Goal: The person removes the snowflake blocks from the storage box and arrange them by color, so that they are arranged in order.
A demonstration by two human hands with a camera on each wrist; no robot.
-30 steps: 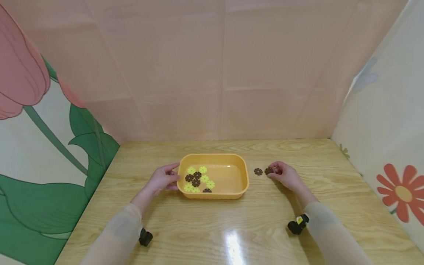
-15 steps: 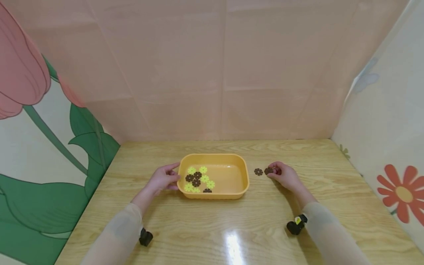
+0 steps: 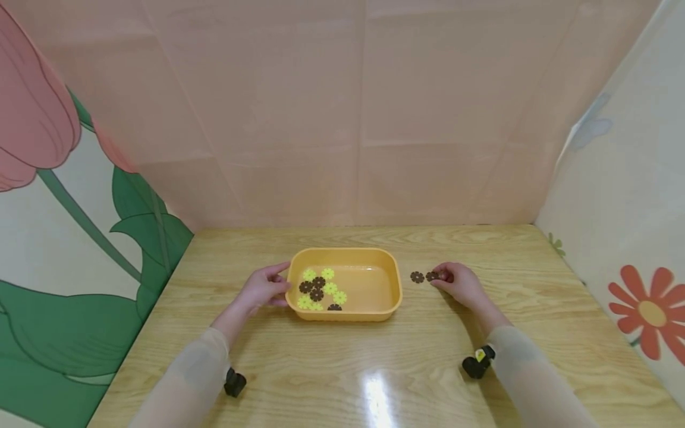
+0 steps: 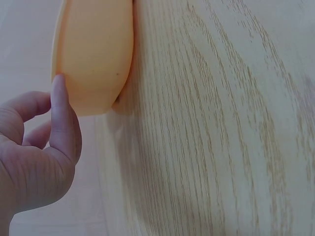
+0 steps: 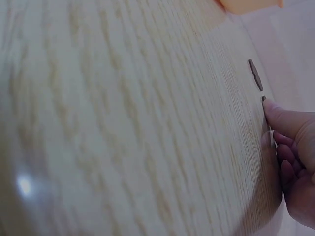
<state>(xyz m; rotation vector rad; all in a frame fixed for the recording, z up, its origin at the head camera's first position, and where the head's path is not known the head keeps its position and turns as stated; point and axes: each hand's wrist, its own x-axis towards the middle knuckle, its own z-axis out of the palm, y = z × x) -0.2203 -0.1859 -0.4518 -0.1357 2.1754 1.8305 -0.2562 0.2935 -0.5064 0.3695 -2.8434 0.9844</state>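
On the table stands a yellow plastic bin (image 3: 374,297), with several yellow and brown flower-shaped discs (image 3: 330,288) lying in its left part. My left hand (image 3: 266,287) touches the bin's left side, its fingertips at the rim and outer wall; the left wrist view shows one finger on the bin's side. To the right of the bin, a brown notched disc (image 3: 417,277) lies flat. Beside it, a second brown notched disc (image 3: 431,276) is pinched at the table surface by my right hand (image 3: 457,281), which partly covers it. A narrow gap parts the two discs.
The wooden table (image 3: 310,368) meets a pink backdrop (image 3: 353,148) behind the bin. Printed sheets with flowers (image 3: 650,312) border both sides. Black wrist cameras (image 3: 478,362) hang under both forearms, close to the tabletop.
My right hand has shifted slightly left with the pinched brown disc, bringing it nearer the loose one. The left hand and the bin stay practically still.
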